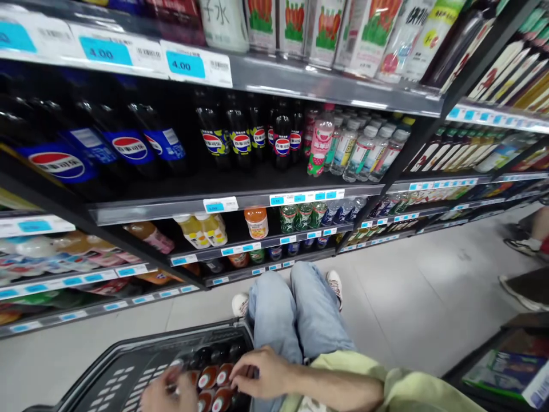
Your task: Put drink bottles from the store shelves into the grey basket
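A dark grey shopping basket (pixel 124 349) sits low at my left side, with slotted walls. Inside stand several bottles with round brown-orange tops (pixel 209 377), and a row of black rounded tops (pixel 201 357) behind them. My left hand (pixel 167 392) is over the basket, blurred, its fingers curled near a small pale piece whose kind I cannot make out. Over the basket's right part, my right hand (pixel 261 369) reaches in from the right with loosely bent fingers that are apart, beside the brown-orange tops. I see nothing held in it.
Shelves ahead hold large cola bottles (pixel 128 146), small cola bottles (pixel 242 140), a pink bottle (pixel 321 143) and several clear bottles (pixel 364 151). An orange juice bottle (pixel 256 223) stands lower. My jeans-clad legs (pixel 274 309) are in front. Another person's shoes (pixel 521 246) show at right.
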`<move>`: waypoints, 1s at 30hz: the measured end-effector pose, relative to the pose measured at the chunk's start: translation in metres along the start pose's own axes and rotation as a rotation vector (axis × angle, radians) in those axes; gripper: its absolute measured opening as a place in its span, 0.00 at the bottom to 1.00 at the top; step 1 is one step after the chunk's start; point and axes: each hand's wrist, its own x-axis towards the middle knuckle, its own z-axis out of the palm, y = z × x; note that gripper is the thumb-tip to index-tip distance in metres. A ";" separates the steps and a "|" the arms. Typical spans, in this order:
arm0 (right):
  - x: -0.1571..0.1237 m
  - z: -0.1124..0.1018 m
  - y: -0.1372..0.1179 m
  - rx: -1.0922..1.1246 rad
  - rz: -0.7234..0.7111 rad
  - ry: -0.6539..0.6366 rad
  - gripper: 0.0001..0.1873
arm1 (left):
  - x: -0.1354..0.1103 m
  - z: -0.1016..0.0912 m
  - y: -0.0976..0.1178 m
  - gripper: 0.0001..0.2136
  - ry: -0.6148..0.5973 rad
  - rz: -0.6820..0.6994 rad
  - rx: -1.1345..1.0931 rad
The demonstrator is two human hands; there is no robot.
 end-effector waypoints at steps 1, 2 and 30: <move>0.002 0.000 0.002 0.065 0.010 0.057 0.04 | -0.010 0.011 0.025 0.15 -0.051 0.047 -0.109; 0.003 -0.003 0.005 0.115 0.019 0.142 0.03 | -0.022 0.025 0.049 0.14 -0.143 0.085 -0.228; -0.004 -0.111 0.033 0.281 0.056 0.692 0.08 | -0.091 0.108 0.146 0.25 -0.593 0.581 -0.043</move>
